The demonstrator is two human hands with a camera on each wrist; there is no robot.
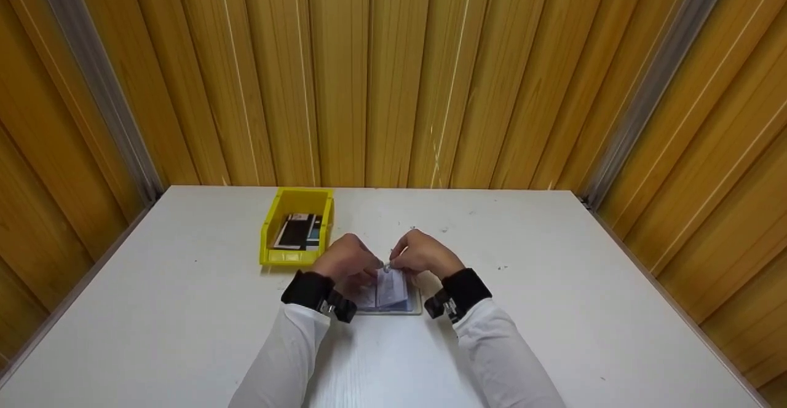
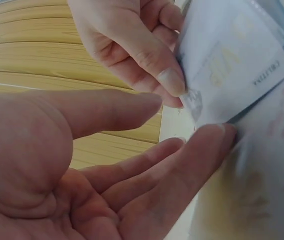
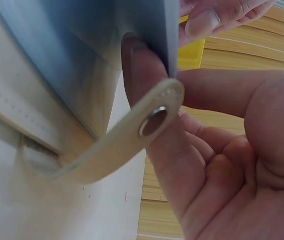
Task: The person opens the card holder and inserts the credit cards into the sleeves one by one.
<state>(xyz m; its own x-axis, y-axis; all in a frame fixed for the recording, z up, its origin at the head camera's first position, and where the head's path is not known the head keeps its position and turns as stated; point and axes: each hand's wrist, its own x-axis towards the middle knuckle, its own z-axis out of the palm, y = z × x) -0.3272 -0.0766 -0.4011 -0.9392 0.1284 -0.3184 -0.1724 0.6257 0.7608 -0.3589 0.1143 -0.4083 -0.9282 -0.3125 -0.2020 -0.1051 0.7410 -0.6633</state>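
A card holder with clear plastic sleeves lies opened on the white table, under both hands. My right hand pinches the far edge of one raised clear sleeve between thumb and forefinger. A white card with gold "VIP" lettering shows through this sleeve. My left hand has its thumb apart from the fingers, and its forefinger touches the sleeve's lower corner. In the right wrist view, a cream strap with a metal snap curves up from the holder in front of the right fingers.
A yellow bin stands at the back left, close beyond my left hand, with several flat cards in it. The white table reaches back to a wood-patterned wall, with more such panels at both sides.
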